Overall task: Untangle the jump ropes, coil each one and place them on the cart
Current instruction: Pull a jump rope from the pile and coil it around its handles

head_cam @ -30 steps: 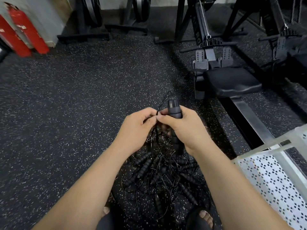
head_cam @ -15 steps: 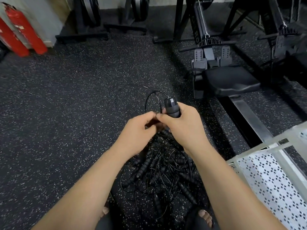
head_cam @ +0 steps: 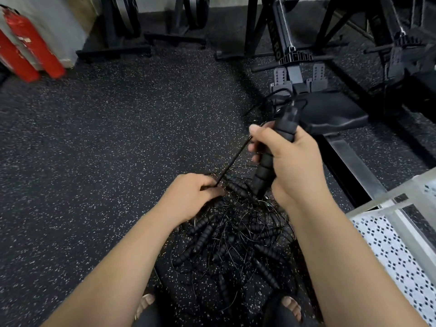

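Jump ropes [head_cam: 236, 244]: a black tangle of thin cords and ribbed foam handles, heaped on the floor between the two forearms, just ahead of the feet.
Black handle [head_cam: 284, 127]: lifted above the heap, tilted, its upper end towards the rower seat.
Cord [head_cam: 233, 159]: one strand drawn straight, slanting from beside the right thumb down to the left fingers.
Right hand [head_cam: 295, 166]: fingers and thumb curled round the black handle.
Left hand [head_cam: 191, 197]: lower, at the heap's edge, fingertips pinching the cord.
Floor [head_cam: 118, 138]: dark rubber with pale flecks.
Feet [head_cam: 291, 305]: toes in open sandals at the bottom edge.
Cart [head_cam: 387, 199]: white, with a perforated panel, at the lower right, apart from the heap.
Rowing machine [head_cam: 330, 112]: black seat and footplates just beyond the right hand.
Writing: pale letters run down the rower's upright [head_cam: 276, 51]; only "RO" reads.
Fire extinguishers [head_cam: 30, 43]: two red cylinders at the far left; their label is too blurred to read.
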A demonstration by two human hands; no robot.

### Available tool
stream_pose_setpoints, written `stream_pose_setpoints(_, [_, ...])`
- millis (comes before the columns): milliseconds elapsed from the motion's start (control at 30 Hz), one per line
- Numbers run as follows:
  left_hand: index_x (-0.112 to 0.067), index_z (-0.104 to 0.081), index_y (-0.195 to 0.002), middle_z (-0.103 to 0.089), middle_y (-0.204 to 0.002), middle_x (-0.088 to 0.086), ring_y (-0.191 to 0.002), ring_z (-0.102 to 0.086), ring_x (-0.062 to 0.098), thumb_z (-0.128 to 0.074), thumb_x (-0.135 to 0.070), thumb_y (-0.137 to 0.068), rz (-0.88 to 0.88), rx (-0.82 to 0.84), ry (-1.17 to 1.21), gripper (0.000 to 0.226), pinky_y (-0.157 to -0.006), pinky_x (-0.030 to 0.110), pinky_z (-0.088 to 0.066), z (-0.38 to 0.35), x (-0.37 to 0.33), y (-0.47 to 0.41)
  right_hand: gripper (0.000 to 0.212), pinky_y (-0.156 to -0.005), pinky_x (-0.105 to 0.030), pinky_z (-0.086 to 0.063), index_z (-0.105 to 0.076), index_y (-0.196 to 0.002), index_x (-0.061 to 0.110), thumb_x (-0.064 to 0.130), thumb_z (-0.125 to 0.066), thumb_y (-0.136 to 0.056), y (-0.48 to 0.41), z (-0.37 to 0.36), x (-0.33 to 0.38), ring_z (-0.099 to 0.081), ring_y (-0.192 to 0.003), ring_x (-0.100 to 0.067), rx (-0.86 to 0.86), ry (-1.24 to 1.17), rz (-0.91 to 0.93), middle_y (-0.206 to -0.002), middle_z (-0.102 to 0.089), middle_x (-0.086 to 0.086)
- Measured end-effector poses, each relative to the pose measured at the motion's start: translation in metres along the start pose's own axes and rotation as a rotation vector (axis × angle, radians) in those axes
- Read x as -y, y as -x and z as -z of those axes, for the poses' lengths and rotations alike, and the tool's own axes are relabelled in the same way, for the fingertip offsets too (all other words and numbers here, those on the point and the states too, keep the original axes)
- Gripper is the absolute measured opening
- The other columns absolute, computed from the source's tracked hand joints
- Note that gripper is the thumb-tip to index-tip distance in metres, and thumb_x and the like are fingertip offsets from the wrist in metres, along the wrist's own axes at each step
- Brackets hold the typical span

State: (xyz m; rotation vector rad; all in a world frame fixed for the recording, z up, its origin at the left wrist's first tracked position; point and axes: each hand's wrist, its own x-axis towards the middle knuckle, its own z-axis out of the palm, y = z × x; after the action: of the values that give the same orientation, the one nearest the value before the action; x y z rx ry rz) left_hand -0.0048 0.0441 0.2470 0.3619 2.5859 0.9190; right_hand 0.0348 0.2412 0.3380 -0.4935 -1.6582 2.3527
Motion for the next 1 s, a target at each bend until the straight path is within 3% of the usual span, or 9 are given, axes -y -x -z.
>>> stream_pose_setpoints(67, [-0.037, -0.081, -0.106, -0.074, -0.09, -0.014, -0.071, -0.063, 0.01, -0.067, -0.06, -0.098, 0.018, 0.008, -0.047, 0.028, -0.078, 0.034, -0.055, 0.001, 0.005, -0.001, 0.021, -0.058, -0.028, -0.051, -0.062, -0.094, 0.012, 0.003, -0.081, -0.093, -0.002, 0.003, 0.002, -0.065, -0.067, -0.016, -0.017, -0.034, 0.005, -0.081, -0.068, -0.007])
stream_pose_setpoints(200, [-0.023, -0.073, -0.083, -0.067, -0.087, -0.009, -0.082, -0.063, 0.014, -0.064, -0.053, -0.102, -0.053, -0.024, -0.095, 0.036, -0.088, 0.043, -0.055, 0.0, 0.011, -0.003, 0.02, -0.062, -0.029, -0.055, -0.064, -0.1, 0.014, 0.008, -0.082, -0.094, -0.006, 0.007, -0.004, -0.07, -0.077, -0.02, 0.017, -0.053, -0.068, -0.091, -0.072, -0.009])
stream_pose_setpoints(400, [-0.055, -0.063, -0.069, -0.06, -0.078, -0.009, -0.076, -0.062, 0.018, -0.068, -0.051, -0.095, -0.165, -0.096, 0.101, 0.027, -0.078, 0.046, -0.056, 0.005, -0.012, 0.004, 0.02, -0.061, -0.029, -0.057, -0.073, -0.109, 0.003, 0.005, -0.083, -0.092, -0.004, 0.002, -0.034, -0.071, -0.074, -0.018, 0.236, 0.266, -0.226, -0.086, -0.076, -0.01])
stream_pose_setpoints(533, [-0.037, -0.078, -0.083, -0.067, -0.08, -0.003, -0.077, -0.069, 0.028, -0.075, -0.037, -0.092, -0.151, -0.079, 0.23, 0.01, -0.08, 0.053, -0.063, 0.009, -0.01, 0.006, 0.012, -0.055, -0.028, -0.051, -0.073, -0.103, 0.0, 0.004, -0.079, -0.094, -0.005, -0.001, -0.043, -0.067, -0.061, -0.014, 0.227, 0.411, -0.15, -0.079, -0.075, -0.014])
stream_pose_setpoints(600, [-0.035, -0.082, -0.093, -0.076, -0.082, -0.007, -0.071, -0.071, 0.016, -0.082, -0.022, -0.094, -0.088, -0.06, 0.259, 0.013, -0.085, 0.049, -0.064, 0.015, -0.004, 0.005, 0.009, -0.057, -0.029, -0.051, -0.073, -0.1, 0.001, 0.004, -0.079, -0.094, -0.007, 0.001, -0.041, -0.069, -0.065, -0.016, 0.211, 0.444, -0.106, -0.083, -0.078, -0.016])
stream_pose_setpoints(667, [-0.043, -0.081, -0.095, -0.078, -0.085, -0.011, -0.067, -0.068, 0.006, -0.083, -0.025, -0.094, -0.063, -0.073, 0.24, 0.018, -0.084, 0.039, -0.063, 0.023, 0.002, 0.004, 0.008, -0.057, -0.028, -0.052, -0.073, -0.099, 0.0, 0.004, -0.078, -0.095, -0.008, 0.004, -0.038, -0.069, -0.067, -0.017, 0.196, 0.437, -0.087, -0.086, -0.078, -0.016])
stream_pose_setpoints(800, [-0.047, -0.081, -0.093, -0.073, -0.073, -0.016, -0.061, -0.06, -0.001, -0.08, -0.03, -0.097, -0.026, -0.162, 0.173, 0.018, -0.06, 0.016, -0.044, 0.036, 0.01, 0.004, 0.01, -0.06, -0.031, -0.052, -0.073, -0.101, 0.001, 0.005, -0.079, -0.095, -0.011, 0.011, -0.029, -0.069, -0.069, -0.018, 0.149, 0.362, -0.075, -0.088, -0.079, -0.018])
stream_pose_setpoints(900, [-0.041, -0.08, -0.093, -0.073, -0.079, -0.016, -0.067, -0.066, -0.005, -0.075, -0.029, -0.101, 0.044, -0.242, 0.114, 0.016, -0.064, 0.021, -0.047, 0.041, 0.012, 0.003, 0.012, -0.06, -0.03, -0.052, -0.072, -0.104, 0.001, 0.005, -0.079, -0.096, -0.012, 0.012, -0.025, -0.07, -0.069, -0.017, 0.15, 0.327, -0.064, -0.087, -0.08, -0.012])
stream_pose_setpoints(1000, [-0.038, -0.077, -0.092, -0.075, -0.087, -0.014, -0.082, -0.071, 0.006, -0.072, -0.026, -0.103, 0.108, -0.299, 0.106, 0.017, -0.072, 0.028, -0.051, 0.042, 0.021, -0.002, 0.012, -0.06, -0.029, -0.053, -0.071, -0.103, 0.002, 0.006, -0.08, -0.096, -0.011, 0.012, -0.022, -0.07, -0.07, -0.017, 0.144, 0.307, -0.046, -0.09, -0.08, -0.013])
